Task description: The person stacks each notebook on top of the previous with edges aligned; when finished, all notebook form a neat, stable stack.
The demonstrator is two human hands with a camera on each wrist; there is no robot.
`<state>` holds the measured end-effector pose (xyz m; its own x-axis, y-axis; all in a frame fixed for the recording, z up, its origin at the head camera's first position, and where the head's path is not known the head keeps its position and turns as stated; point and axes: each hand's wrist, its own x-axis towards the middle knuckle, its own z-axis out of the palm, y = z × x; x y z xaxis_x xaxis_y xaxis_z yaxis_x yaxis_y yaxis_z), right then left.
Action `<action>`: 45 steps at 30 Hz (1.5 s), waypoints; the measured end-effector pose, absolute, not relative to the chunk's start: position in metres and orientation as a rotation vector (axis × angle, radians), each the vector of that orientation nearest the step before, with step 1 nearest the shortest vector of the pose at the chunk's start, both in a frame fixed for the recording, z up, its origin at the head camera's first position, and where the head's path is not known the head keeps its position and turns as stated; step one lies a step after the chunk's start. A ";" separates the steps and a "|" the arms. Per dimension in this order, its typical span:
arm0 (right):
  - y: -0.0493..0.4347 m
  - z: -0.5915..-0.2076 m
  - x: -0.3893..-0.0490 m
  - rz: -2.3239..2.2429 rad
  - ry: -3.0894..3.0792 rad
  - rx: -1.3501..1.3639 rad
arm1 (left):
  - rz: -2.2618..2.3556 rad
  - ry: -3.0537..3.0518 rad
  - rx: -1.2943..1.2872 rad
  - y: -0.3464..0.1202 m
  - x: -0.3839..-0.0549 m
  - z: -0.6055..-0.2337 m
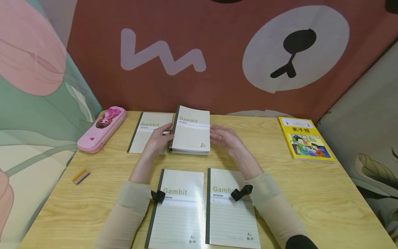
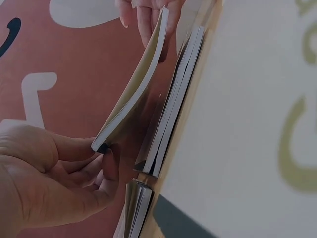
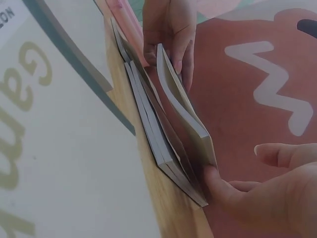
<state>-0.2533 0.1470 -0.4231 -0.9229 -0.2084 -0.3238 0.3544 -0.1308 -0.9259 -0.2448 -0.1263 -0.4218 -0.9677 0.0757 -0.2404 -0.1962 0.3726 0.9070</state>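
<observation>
A Gambit notebook (image 1: 192, 133) is raised and slightly bent above a pile of notebooks (image 3: 148, 116) at the back of the table. My left hand (image 1: 159, 139) pinches its dark spine edge between thumb and fingers, as the left wrist view shows. At the opposite edge is my right hand (image 1: 228, 139); in the right wrist view its fingers (image 3: 218, 186) touch the notebook from below, while the thumb stands away from it. Left of the pile lies another Gambit notebook (image 1: 146, 138), partly covered by my left hand.
Two Gambit notebooks, one left (image 1: 177, 221) and one right (image 1: 231, 221), lie side by side beneath my forearms. A pink pencil case (image 1: 101, 131) and a small striped eraser-like block (image 1: 81, 176) are at the left. A yellow book (image 1: 306, 140) lies at the back right, near the wall.
</observation>
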 end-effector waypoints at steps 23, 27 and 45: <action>0.142 -0.434 -0.252 -2.183 1.633 0.114 | 1.414 2.469 -0.097 -0.129 -0.245 -0.426; 0.141 -0.434 -0.252 -2.198 1.621 0.127 | 1.441 2.446 -0.108 -0.128 -0.246 -0.425; 0.141 -0.435 -0.252 -2.138 1.676 0.069 | 1.397 2.426 -0.099 -0.126 -0.247 -0.425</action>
<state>-0.2519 0.1407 -0.4348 -0.9102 -0.2937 -0.2920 0.3537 -0.1848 -0.9169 -0.2469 -0.1260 -0.4249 -0.9403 0.1073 -0.3231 -0.2256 0.5144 0.8274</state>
